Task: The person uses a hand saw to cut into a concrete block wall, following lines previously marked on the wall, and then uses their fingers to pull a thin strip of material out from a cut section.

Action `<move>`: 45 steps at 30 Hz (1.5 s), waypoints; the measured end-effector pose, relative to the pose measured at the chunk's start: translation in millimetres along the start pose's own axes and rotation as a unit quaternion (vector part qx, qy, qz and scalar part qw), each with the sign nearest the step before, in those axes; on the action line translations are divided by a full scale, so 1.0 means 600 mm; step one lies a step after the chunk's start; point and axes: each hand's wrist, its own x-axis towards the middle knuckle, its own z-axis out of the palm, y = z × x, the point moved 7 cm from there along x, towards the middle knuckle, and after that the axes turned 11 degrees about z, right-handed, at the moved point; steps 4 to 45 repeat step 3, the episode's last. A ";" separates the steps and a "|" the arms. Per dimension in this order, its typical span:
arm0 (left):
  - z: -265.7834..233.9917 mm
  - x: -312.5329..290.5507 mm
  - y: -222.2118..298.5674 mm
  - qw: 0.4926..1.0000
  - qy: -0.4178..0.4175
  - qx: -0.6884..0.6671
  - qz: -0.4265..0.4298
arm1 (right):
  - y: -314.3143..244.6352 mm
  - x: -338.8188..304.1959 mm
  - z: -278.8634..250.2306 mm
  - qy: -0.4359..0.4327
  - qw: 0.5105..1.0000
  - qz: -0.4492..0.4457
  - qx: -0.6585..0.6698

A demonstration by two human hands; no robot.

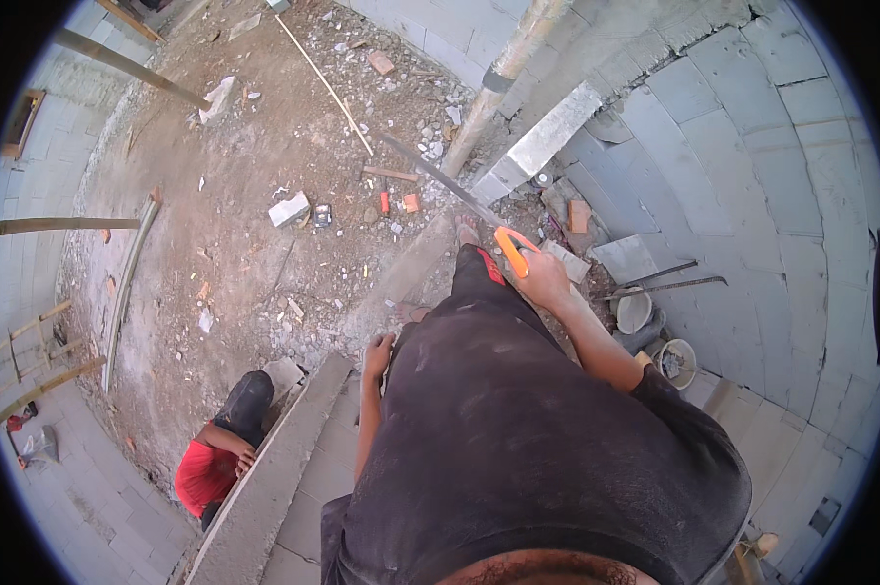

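Observation:
My right hand [545,277] is closed around the orange handle of a handsaw [459,192]. The long grey blade points forward and to the left, over the ground beyond my feet. My left hand [375,359] hangs low beside my left leg, near the end of a low block wall [318,409]. Its fingers look bent, but they are too small and partly hidden to show whether they hold anything.
A person in red [206,473] crouches beyond the low wall at left. A pole [498,88] stands ahead; a pale block [289,210] and bricks litter the ground. Buckets [676,363] and long metal bars [669,285] sit at right against a block wall [742,195].

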 end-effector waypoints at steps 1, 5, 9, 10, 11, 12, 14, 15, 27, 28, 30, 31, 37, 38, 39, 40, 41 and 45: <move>-0.023 0.014 -0.031 0.998 0.048 -0.027 -0.036 | 0.023 -0.001 -0.002 0.024 0.999 0.014 0.025; -0.051 0.030 -0.084 0.995 0.055 -0.029 -0.075 | 0.084 0.005 0.006 0.045 0.996 0.041 0.067; -0.051 0.030 -0.084 0.995 0.055 -0.029 -0.075 | 0.084 0.005 0.006 0.045 0.996 0.041 0.067; -0.051 0.030 -0.084 0.995 0.055 -0.029 -0.075 | 0.084 0.005 0.006 0.045 0.996 0.041 0.067; -0.051 0.030 -0.084 0.995 0.055 -0.029 -0.075 | 0.084 0.005 0.006 0.045 0.996 0.041 0.067; -0.051 0.030 -0.084 0.995 0.055 -0.029 -0.075 | 0.084 0.005 0.006 0.045 0.996 0.041 0.067; -0.051 0.030 -0.084 0.995 0.055 -0.029 -0.075 | 0.084 0.005 0.006 0.045 0.996 0.041 0.067; -0.051 0.030 -0.084 0.995 0.055 -0.029 -0.075 | 0.084 0.005 0.006 0.045 0.996 0.041 0.067; -0.051 0.030 -0.084 0.995 0.055 -0.029 -0.075 | 0.084 0.005 0.006 0.045 0.996 0.041 0.067; -0.051 0.030 -0.084 0.995 0.055 -0.029 -0.075 | 0.084 0.005 0.006 0.045 0.996 0.041 0.067; -0.051 0.030 -0.084 0.995 0.055 -0.029 -0.075 | 0.084 0.005 0.006 0.045 0.996 0.041 0.067; -0.051 0.030 -0.084 0.995 0.055 -0.029 -0.075 | 0.084 0.005 0.006 0.045 0.996 0.041 0.067; -0.051 0.030 -0.084 0.995 0.055 -0.029 -0.075 | 0.084 0.005 0.006 0.045 0.996 0.041 0.067; -0.051 0.030 -0.084 0.995 0.055 -0.029 -0.075 | 0.084 0.005 0.006 0.045 0.996 0.041 0.067; -0.051 0.030 -0.084 0.995 0.055 -0.029 -0.075 | 0.084 0.005 0.006 0.045 0.996 0.041 0.067; -0.051 0.030 -0.084 0.995 0.055 -0.029 -0.075 | 0.084 0.005 0.006 0.045 0.996 0.041 0.067; -0.051 0.030 -0.084 0.995 0.055 -0.029 -0.075 | 0.084 0.005 0.006 0.045 0.996 0.041 0.067; -0.051 0.030 -0.084 0.995 0.055 -0.029 -0.075 | 0.084 0.005 0.006 0.045 0.996 0.041 0.067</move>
